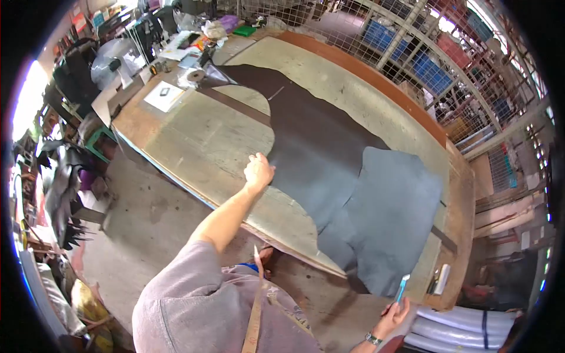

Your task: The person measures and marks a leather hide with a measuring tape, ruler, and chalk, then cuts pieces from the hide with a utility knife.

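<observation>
A large dark leather hide (318, 135) lies spread over the worktable (206, 126), with a smaller grey-blue leather piece (394, 206) on its right part. My left hand (259, 172) is at the hide's left edge, fingers loosely apart; whether they touch the leather is hard to see. Low on the right, my right hand (393, 317) is closed round a teal-handled cutter (402, 289). The cutter's pale tip points up beside the lower right corner of the grey-blue piece. A watch (372, 338) sits on my right wrist.
A tape measure (254, 312) hangs down my front. A white block (442, 279) lies at the table's right end, above plastic-wrapped rolls (462, 329). At the far left corner are a tape roll (195, 75) and a paper sheet (163, 96). Wire mesh (406, 47) stands behind.
</observation>
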The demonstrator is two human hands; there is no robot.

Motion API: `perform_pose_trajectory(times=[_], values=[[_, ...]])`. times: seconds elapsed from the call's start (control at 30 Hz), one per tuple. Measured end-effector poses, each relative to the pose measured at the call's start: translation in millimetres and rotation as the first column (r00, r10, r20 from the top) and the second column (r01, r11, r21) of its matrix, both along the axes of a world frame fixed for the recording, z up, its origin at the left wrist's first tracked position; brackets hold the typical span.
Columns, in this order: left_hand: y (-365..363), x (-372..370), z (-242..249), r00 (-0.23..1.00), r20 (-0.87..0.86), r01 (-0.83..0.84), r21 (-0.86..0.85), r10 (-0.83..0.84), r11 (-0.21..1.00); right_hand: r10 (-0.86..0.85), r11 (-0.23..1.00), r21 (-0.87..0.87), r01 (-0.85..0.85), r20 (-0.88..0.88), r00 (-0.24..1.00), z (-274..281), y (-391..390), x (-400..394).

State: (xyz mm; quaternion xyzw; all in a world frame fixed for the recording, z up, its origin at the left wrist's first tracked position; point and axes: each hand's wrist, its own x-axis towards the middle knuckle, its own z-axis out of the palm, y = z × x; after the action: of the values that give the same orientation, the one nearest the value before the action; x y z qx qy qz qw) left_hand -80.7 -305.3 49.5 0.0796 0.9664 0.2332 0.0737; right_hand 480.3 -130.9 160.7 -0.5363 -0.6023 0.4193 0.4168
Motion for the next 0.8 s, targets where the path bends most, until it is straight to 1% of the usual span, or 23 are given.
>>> perform_pose_trajectory(times=[0.07,0.1,0.13,0.2,0.23,0.27,0.33,0.37,0.47,0.5,0.6,0.63,0.67,0.7,0.73,0.77,0.8], values=[[3.2,-11.2,-20.5,1.000,0.004,0.009,0.007,-0.009,1.000,0.037,0.999,0.013,-0.036,-0.131,0.991,-1.5,-32.7,-29.3],[6.0,-15.8,-14.1,0.999,0.053,0.001,-0.033,0.001,0.999,0.072,0.997,0.004,-0.072,-0.154,0.985,-0.8,-45.0,-37.1],[6.5,-20.3,-10.6,0.995,0.098,-0.009,-0.008,0.010,1.000,0.102,0.995,0.000,-0.103,-0.149,0.984,-3.8,-52.5,-43.9],[-1.9,-27.9,4.1,0.972,0.229,0.038,0.053,-0.049,0.998,0.178,0.983,-0.016,-0.181,-0.112,0.978,-7.7,-68.7,-56.9],[-4.8,-26.6,2.6,0.973,0.220,0.054,0.071,-0.069,0.996,0.167,0.984,-0.044,-0.171,-0.080,0.983,-2.6,-76.5,-64.3],[-5.2,-28.7,2.3,0.974,0.205,0.077,0.089,-0.094,0.993,0.194,0.980,-0.020,-0.196,-0.080,0.978,4.0,-82.6,-74.1],[-6.6,-31.9,-1.4,0.965,0.206,0.148,0.071,-0.160,0.986,0.237,0.971,0.029,-0.235,-0.084,0.968,16.0,-97.1,-95.6],[-7.9,-31.7,-3.5,0.962,0.184,0.191,0.071,-0.201,0.979,0.262,0.965,0.012,-0.263,-0.133,0.956,26.0,-105.0,-108.5],[-19.6,-39.9,-8.0,0.932,0.178,0.301,0.101,-0.315,0.948,0.314,0.944,0.156,-0.290,-0.165,0.935,36.2,-119.7,-153.7],[-28.5,-46.7,-0.2,0.907,0.191,0.362,0.104,-0.376,0.926,0.326,0.930,0.210,-0.302,-0.092,0.941,37.4,-121.9,-169.2],[-48.5,-98.5,-1.2,0.845,0.200,0.471,0.158,-0.495,0.868,0.340,0.918,0.213,-0.335,0.015,0.940,55.6,-145.6,-230.6],[-49.6,-125.1,-9.9,0.858,0.157,0.470,0.139,-0.488,0.872,0.308,0.943,0.152,-0.298,-0.053,0.950,58.0,-157.1,-260.9],[-57.1,-152.6,1.5,0.857,0.135,0.479,0.145,-0.497,0.866,0.272,0.960,0.107,-0.257,-0.158,0.949,61.4,-171.1,-298.4],[-66.3,-179.8,12.5,0.853,0.120,0.490,0.151,-0.508,0.859,0.304,0.951,0.095,-0.293,-0.129,0.944,61.8,-181.5,-329.3],[-67.3,-211.4,-8.3,0.861,-0.091,0.507,0.196,-0.500,0.839,0.346,0.936,0.099,-0.337,-0.097,0.933,58.5,-190.4,-361.8],[-74.7,-239.2,0.7,0.850,-0.237,0.520,0.231,-0.471,0.822,0.383,0.923,0.077,-0.377,-0.087,0.920,55.4,-201.4,-399.1],[-76.6,-266.9,2.8,0.828,-0.298,0.543,0.211,-0.476,0.813,0.438,0.898,0.025,-0.438,-0.123,0.891,43.4,-208.8,-431.3]])
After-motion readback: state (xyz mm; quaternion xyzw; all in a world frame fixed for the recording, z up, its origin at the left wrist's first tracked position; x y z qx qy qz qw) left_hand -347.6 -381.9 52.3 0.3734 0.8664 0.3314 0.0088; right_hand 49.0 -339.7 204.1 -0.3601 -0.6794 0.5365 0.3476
